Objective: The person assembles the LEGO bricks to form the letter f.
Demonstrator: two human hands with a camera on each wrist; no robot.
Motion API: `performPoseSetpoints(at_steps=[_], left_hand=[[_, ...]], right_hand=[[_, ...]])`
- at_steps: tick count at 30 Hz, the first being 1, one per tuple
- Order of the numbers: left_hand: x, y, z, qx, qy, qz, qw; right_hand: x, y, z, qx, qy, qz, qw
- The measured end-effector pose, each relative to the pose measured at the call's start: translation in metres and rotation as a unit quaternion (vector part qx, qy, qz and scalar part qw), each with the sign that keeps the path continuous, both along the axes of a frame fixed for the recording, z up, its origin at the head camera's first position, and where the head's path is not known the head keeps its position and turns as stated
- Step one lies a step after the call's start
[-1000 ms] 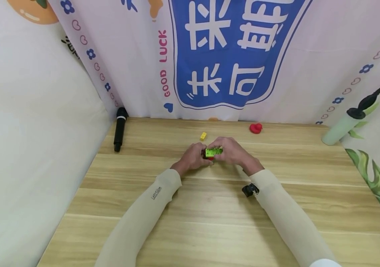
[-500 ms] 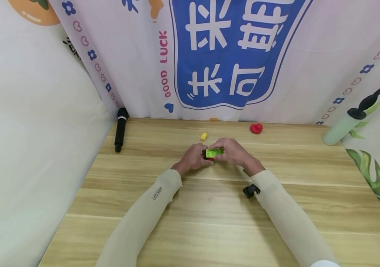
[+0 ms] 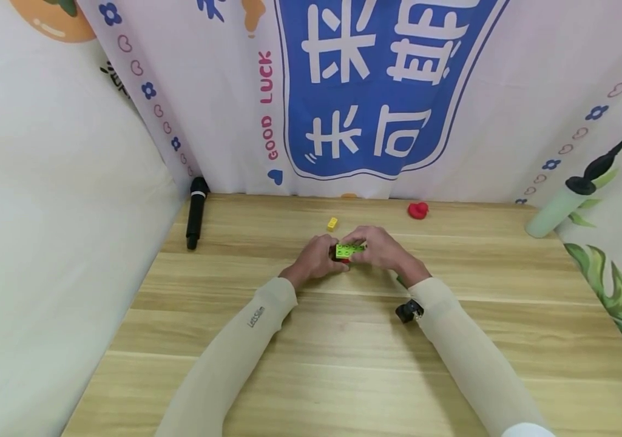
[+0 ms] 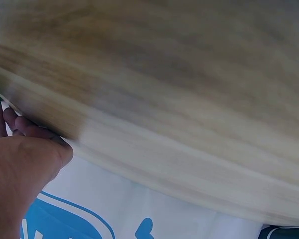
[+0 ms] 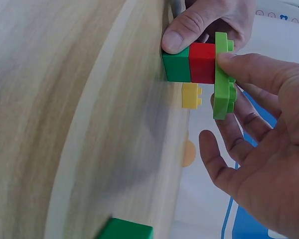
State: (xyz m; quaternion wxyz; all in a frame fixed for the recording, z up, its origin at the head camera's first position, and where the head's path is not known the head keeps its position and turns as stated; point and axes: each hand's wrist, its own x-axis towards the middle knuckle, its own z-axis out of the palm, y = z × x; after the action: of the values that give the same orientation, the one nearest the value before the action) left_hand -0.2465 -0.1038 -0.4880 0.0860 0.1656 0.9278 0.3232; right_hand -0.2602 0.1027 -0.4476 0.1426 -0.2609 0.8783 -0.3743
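Near the table's far middle, a small stack of toy building bricks stands between the two hands. In the right wrist view its dark green brick (image 5: 177,67) is on the table, with a red brick (image 5: 202,63) on it and a longer lime green brick (image 5: 222,82) across the top. The left hand (image 3: 318,257) holds the dark green brick low down, its thumb (image 5: 175,41) on the side. The right hand (image 3: 377,247) pinches the lime green brick, thumb on the near side; its other fingers are partly spread. The left wrist view shows little of the bricks.
A yellow brick (image 3: 332,224) lies behind the hands; another dark green brick (image 5: 127,229) lies by the right wrist. Along the back are a black microphone (image 3: 196,212), a red rubber duck (image 3: 418,210) and a pale green hand pump (image 3: 559,206). A printed cloth (image 3: 223,121) hangs behind.
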Motion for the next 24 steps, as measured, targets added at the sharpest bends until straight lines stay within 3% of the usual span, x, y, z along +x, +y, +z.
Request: performPoseSetpoints(at_steps=[6,8,10,24], left_hand=[[-0.0019,-0.002,-0.005,0.002,0.006,-0.001,1.0],[0.0017,0.0009,0.0015,0.002,-0.003,0.005,1.0],[0.0015,0.0016,0.001,0.003,-0.002,0.005,1.0],[0.0018,0.0025,0.001,0.003,-0.013,0.016,0.9998]], right_hand=[[-0.0009,-0.0006,-0.0008,-0.003,-0.016,-0.002,0.9999],[-0.0006,0.0,-0.0006,-0.004,-0.022,-0.003,0.9997],[-0.001,0.0011,-0.0009,-0.007,-0.027,0.0,0.9996],[-0.0023,0.0018,0.0051,0.024,-0.015,0.024,0.9993]])
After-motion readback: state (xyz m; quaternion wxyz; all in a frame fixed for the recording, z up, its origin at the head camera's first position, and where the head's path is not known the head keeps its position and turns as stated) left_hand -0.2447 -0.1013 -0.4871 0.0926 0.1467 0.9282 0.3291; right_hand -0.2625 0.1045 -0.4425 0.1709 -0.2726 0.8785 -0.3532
